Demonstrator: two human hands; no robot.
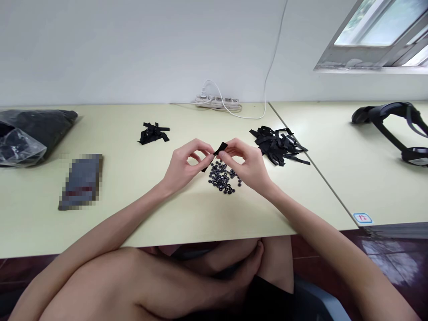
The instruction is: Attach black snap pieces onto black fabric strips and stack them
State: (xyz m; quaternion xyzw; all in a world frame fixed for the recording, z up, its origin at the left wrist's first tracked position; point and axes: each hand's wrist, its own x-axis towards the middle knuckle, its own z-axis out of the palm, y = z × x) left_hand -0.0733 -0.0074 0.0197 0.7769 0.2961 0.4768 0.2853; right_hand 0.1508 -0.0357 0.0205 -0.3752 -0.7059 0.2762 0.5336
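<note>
A short black fabric strip (220, 147) is pinched between my two hands, above the middle of the table. My left hand (187, 162) grips it with thumb and fingertips from the left, and one end pokes out below the thumb. From the right, my right hand (248, 164) pinches the same strip close to its upper end. Whether a button is also between the fingertips cannot be made out. Just under the hands lies a loose heap of small round dark buttons (221, 178), partly covered by the right fingers.
Black strips lie in a small pile (152, 133) at left and a larger pile (279, 143) at right. A plastic bag (36, 136), a blurred flat object (82, 182), a power strip (217, 102) with white cable, and a black headset (394, 129) surround the table (150, 227).
</note>
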